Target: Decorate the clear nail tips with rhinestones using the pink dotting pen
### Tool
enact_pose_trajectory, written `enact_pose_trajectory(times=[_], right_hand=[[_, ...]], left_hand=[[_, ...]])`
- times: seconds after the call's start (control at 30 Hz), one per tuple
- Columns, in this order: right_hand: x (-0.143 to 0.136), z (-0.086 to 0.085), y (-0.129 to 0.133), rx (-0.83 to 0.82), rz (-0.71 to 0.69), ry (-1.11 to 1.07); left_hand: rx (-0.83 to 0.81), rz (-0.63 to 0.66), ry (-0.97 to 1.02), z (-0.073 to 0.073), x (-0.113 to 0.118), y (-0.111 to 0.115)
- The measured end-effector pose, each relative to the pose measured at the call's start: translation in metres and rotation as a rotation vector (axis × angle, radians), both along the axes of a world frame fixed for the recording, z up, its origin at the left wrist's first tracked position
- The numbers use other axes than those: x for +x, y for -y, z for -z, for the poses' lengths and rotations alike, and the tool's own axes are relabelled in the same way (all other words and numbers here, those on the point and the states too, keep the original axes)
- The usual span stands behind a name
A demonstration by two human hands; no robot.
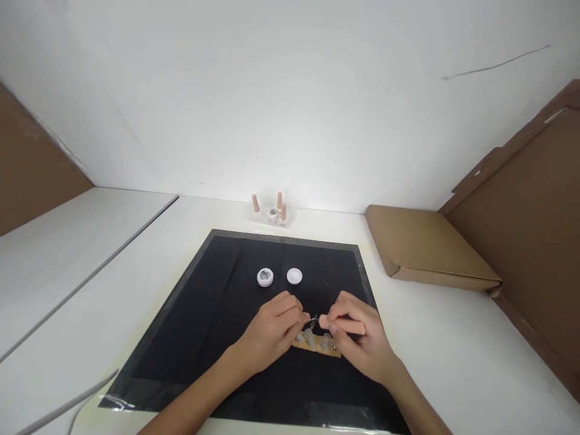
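Observation:
My right hand [360,335] grips a nail polish brush by its pink cap [348,325], with the brush end pointing left. Opposite it, my left hand [277,329] is closed in a pinch close to the brush tip. A small dark, shiny bit [313,322] shows between the two hands; whether my left fingers hold it I cannot tell. Just below them lies a yellowish strip [317,348] carrying several pale, translucent false nails [310,338]. Farther back sit a small white jar [265,277] with greyish contents and a round white lid [294,276].
The black mat [254,386] lies under my hands on a white table [457,338]. Against the wall stands a clear tray [260,217] with several pink-capped bottles [283,211]. A flat cardboard box [435,244] lies at the right; cardboard panels rise at both sides.

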State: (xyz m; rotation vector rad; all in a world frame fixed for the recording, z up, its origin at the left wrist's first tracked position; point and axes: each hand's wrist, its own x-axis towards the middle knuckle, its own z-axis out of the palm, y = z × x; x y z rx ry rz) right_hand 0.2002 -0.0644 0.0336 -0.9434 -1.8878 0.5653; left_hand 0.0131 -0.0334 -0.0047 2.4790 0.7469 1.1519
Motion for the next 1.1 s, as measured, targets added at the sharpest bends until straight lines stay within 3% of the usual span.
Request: enact_pose_trajectory(times=[0.1, 0.3, 0.5, 0.7, 0.9, 1.1], right_hand=[[0.0019, 0.0012, -0.0008, 0.005, 0.093, -0.034], [0.0000, 0.0022, 0.0004, 0.018, -0.082, -0.002], [0.0031, 0.0027, -0.0009, 0.000, 0.102, -0.032], [0.0016, 0.0004, 0.0013, 0.007, -0.078, -0.028], [0.0047, 0.0039, 0.0010, -0.054, 0.121, -0.083], [0.0040, 0.0019, 0.0033, -0.042, -0.090, -0.076]], left_hand=[[0.000, 0.001, -0.001, 0.0002, 0.0001, 0.0000], [-0.005, -0.009, 0.022, -0.0001, 0.0004, 0.0006], [-0.012, 0.005, 0.037, 0.0005, 0.0010, 0.0006], [-0.053, -0.013, 0.093, -0.0019, 0.0020, 0.0003], [-0.150, 0.013, 0.172, -0.0049, 0.0019, 0.0001], [-0.245, 0.030, 0.231, -0.0050, 0.0016, -0.0013]])
